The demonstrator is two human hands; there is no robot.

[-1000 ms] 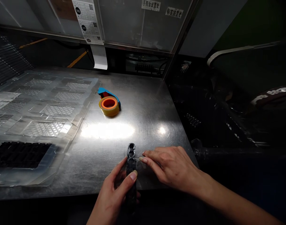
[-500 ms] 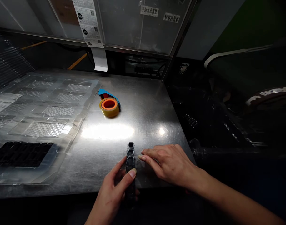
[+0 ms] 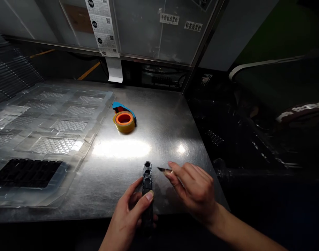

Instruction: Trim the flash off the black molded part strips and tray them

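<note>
Black part (image 3: 147, 183) clamped under the left hand's (image 3: 128, 209) thumb, the curled right hand (image 3: 197, 184), pinching a pointed tool (image 3: 162, 169), has drawn back.

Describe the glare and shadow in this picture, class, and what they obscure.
Head view, centre: a broad glare streak and a smaller bright spot wash out patches of the metal table; head view, bottom: the dark part in the left hand fades into shadow at its near end; head view, right: much beyond the table is too dark to identify.

Metal tbl (image 3: 164, 108) w/ bright glare; grey panel (image 3: 138, 38) behind; dark flr (image 3: 67, 64) w/ yellow line (image 3: 89, 70), bkgd L; green surface (image 3: 264, 38) upper R.
</note>
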